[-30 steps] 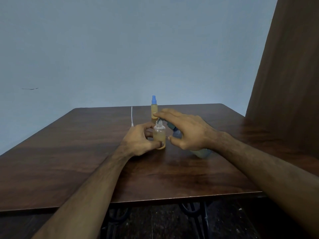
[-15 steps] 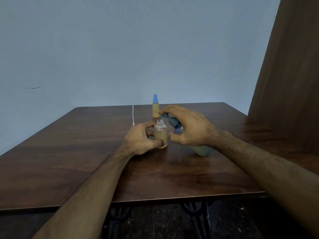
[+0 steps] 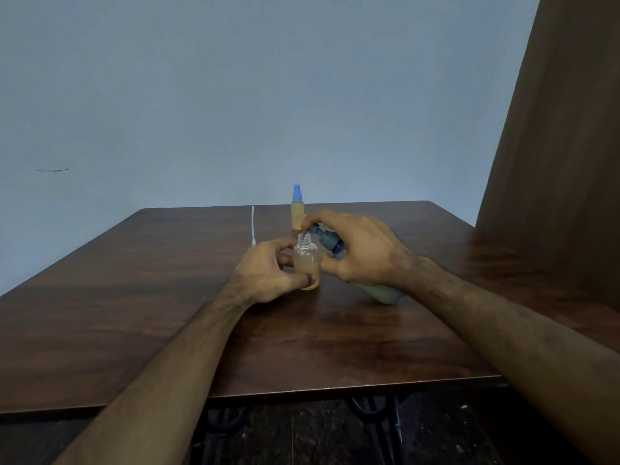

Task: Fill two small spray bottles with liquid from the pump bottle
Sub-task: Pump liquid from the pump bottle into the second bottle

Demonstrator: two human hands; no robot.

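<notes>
Bottle [image 3: 306, 263], light and tippy, I steady low with my left hand [image 3: 265, 273]; right hand [image 3: 364, 251] grasps tilted pump bottle [image 3: 380, 292] at three o'clock.

light: dim, even, bluish cast lying over the upper frame | glare: soft sheen showing on the table [image 3: 352, 333] at centre right | shadows: faint, pooling at the frame's bottom | blur: right edge smearing slightly | distortion: wide-angle lens bending the lower corners | focus: soft throughout
</notes>
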